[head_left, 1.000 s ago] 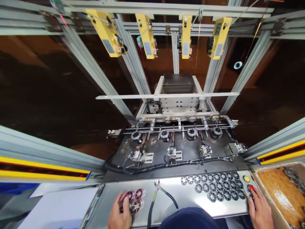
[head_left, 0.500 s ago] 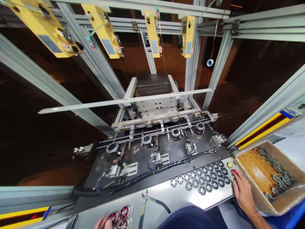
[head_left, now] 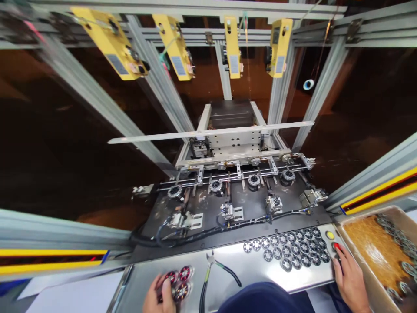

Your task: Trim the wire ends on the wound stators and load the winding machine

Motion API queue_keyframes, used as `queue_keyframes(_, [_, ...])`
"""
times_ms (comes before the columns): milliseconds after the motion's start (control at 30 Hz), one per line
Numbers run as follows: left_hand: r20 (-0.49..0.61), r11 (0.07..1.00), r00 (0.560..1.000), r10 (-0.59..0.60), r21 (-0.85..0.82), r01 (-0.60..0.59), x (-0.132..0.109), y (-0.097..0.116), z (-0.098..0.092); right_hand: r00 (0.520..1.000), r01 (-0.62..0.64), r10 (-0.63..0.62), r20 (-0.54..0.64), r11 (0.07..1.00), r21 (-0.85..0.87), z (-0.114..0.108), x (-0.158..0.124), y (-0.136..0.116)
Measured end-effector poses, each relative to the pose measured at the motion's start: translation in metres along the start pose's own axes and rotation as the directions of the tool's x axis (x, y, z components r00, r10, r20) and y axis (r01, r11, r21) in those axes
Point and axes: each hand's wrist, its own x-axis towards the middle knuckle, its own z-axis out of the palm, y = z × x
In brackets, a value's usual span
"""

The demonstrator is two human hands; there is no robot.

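Observation:
At the lower left, my left hand [head_left: 157,296] curls around a dark round stator at the edge of a small group, its fingers and thumb partly covering it. Beside those fingers lie a red-and-black stator [head_left: 185,273] and another stator with copper-coloured spots [head_left: 181,292]. My right hand [head_left: 351,276] rests at the right end of the metal ledge, fingers stretched out and holding nothing. Its index fingertip touches a red button [head_left: 335,246], just below a yellow button [head_left: 330,235]. Several black-and-silver stators [head_left: 295,248] sit in rows left of this hand.
Cutting pliers [head_left: 208,271] lie with handles spread on the ledge [head_left: 247,274]. Behind stands a winding machine with several round fixtures [head_left: 254,181] and a long white bar [head_left: 224,131]. Yellow units [head_left: 233,48] hang above. A lined box [head_left: 371,248] with ring parts stands right.
My view has swung left, so the scene sits farther right and more of my left hand shows. My left hand stays at the stator group; my right fingertip stays at the red button.

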Motion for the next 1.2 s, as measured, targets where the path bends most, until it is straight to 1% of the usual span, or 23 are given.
queue_keyframes(67, [-0.002,1.000,1.000,0.013,-0.017,-0.013,0.000,-0.001,0.000,1.000,0.013,-0.013,-0.001,1.000,-0.014,0.000,0.000,0.003])
queue_keyframes(367, [-0.012,0.996,1.000,-0.005,-0.090,0.004,-0.003,0.000,0.004,0.999,0.031,-0.031,0.027,0.999,-0.009,0.010,-0.003,0.020])
queue_keyframes(600, [-0.008,0.992,1.000,-0.008,-0.129,0.007,-0.004,-0.009,0.008,0.997,0.076,-0.076,-0.013,0.997,-0.028,0.021,-0.005,0.035])
queue_keyframes(767, [0.008,0.990,1.000,0.008,-0.139,-0.007,-0.004,-0.014,0.010,0.998,0.058,-0.058,0.009,0.998,-0.029,0.021,-0.005,0.036])
queue_keyframes(1000, [-0.015,0.991,1.000,0.023,-0.131,-0.025,-0.004,-0.017,0.012,0.999,0.009,-0.008,0.042,1.000,-0.030,0.019,-0.006,0.035])
queue_keyframes(1200, [-0.013,0.992,0.999,0.030,-0.125,-0.031,-0.004,-0.016,0.010,0.999,0.034,-0.033,0.036,0.999,-0.033,0.017,-0.003,0.032])
